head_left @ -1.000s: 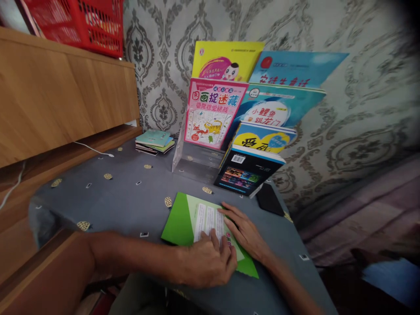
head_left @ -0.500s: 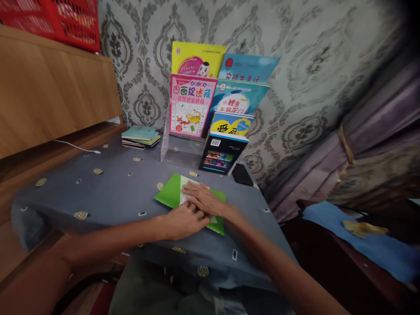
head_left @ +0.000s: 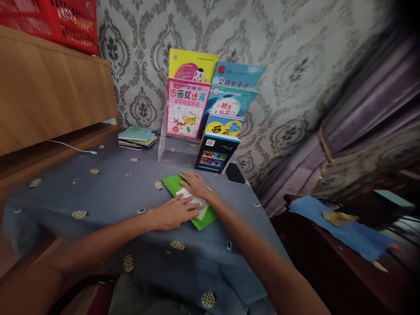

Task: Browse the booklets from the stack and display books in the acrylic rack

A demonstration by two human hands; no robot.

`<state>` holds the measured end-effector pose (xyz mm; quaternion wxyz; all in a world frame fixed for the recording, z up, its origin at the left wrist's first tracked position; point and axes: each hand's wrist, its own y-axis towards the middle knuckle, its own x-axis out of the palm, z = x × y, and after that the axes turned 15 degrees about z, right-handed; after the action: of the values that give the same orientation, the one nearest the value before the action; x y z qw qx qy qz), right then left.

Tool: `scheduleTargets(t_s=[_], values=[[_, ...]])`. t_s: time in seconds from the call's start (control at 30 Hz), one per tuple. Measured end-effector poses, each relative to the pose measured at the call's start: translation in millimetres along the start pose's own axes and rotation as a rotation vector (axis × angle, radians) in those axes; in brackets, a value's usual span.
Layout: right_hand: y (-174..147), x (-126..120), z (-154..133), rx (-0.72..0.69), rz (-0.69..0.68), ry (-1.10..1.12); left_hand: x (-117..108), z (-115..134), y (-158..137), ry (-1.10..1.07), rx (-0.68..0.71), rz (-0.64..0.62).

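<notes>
Left hand (head_left: 173, 213) and right hand (head_left: 194, 183) lay spread flat on green booklet (head_left: 205, 220) near front of worktop (head_left: 226, 210); grey cloth (head_left: 111, 190) stretched leftward, book rack (head_left: 161, 147) beyond, patterned wall (head_left: 292, 70) behind.

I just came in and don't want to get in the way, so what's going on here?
A person has both hands on a green booklet lying on the table. The right hand rests across its far part, the left hand on the nearer part. Behind it, books stand in a clear rack.
</notes>
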<state>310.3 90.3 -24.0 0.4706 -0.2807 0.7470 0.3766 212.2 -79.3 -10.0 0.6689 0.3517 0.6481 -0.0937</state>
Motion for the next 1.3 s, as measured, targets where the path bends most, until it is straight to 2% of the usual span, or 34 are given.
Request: scheduleTargets(t_s=[0.2,0.47,0.63,0.8,0.97,1.1,1.3], values=[[-21.7,-9.6,36.1,0.106,0.028,-0.05,2.3,-0.8,-1.1,-0.034,-0.025,-0.009],[-61.7,-11.6,66.8,0.053,0.095,0.079,2.5,-6.1,-3.6,-0.075,-0.054,0.031],[-101.1,-17.3,57.5,0.069,0.143,0.159,-1.8,-17.0,-7.1,-0.151,-0.069,0.024],[-138.9,-22.9,40.6,0.053,0.17,0.213,0.1,-27.4,-17.5,-0.261,-0.09,0.086],[-170.2,-32.8,31.3,0.04,0.138,0.228,2.0,-33.7,-25.5,-0.383,-0.129,0.129],[-180.4,-37.8,28.8,-0.007,0.127,0.24,-2.4,-35.8,-24.4,-0.453,-0.143,0.178],[-171.4,-40.0,20.7,0.011,0.256,0.333,-7.8,-36.7,-21.2,-0.567,-0.199,0.284]])
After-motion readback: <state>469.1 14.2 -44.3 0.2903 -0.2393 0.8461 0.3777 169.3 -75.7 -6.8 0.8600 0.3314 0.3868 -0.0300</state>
